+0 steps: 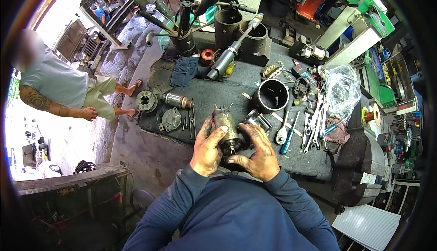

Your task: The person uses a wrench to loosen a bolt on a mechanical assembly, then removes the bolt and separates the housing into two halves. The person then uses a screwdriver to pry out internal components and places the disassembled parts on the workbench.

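Observation:
A starter solenoid (225, 122), a worn metal cylinder with a dark end cap and terminals, is held upright above the bench edge in front of me. My left hand (207, 148) wraps its left side, thumb across the body. My right hand (259, 153) curls round the dark lower end, its thumb by the terminal; some fingertips are hidden. Left of the hands lie an armature (178, 101), a round metal housing (147, 101) and an end plate (172, 119). Just beyond my right hand are a dark metal bracket (258, 120) and a hollow black cylinder (273, 95).
A ratchet (282, 135), a blue screwdriver (290, 137) and several wrenches (314, 128) lie at right, beside a clear plastic bag (342, 87). Tool-filled pots (184, 44) stand at the back. A person (59, 85) stands left of the bench.

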Tool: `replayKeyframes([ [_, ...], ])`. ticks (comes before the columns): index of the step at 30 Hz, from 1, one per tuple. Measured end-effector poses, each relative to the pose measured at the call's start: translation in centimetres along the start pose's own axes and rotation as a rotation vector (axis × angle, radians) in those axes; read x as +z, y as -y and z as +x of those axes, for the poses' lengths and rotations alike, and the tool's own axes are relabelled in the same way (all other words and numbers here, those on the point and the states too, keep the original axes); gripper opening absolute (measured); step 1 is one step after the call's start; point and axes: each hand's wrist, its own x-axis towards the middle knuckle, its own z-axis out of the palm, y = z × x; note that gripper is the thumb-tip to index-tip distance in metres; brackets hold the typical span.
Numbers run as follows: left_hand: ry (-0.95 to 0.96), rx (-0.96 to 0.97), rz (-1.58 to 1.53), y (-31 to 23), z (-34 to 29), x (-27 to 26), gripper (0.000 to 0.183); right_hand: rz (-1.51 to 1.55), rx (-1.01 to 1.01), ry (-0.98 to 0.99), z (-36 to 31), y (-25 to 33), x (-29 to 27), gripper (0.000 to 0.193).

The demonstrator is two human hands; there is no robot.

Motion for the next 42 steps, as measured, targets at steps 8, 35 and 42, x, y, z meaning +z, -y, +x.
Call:
replayKeyframes([
  [8,-0.022,0.139,0.1,0.2,0.3,0.3,0.058,-0.046,0.056,-0.011,-0.6,-0.3,0.0,0.097],
  [35,-0.221,0.069,0.25,-1.5,4.5,-6.4,0.064,-0.164,0.499,-0.055,-5.2,-4.7,-2.3,0.068],
  [42,-0.254,0.025,0.271,-1.8,6.4,-7.4,0.066,-0.162,0.562,-0.138,-7.4,-5.6,-2.7,0.064],
])
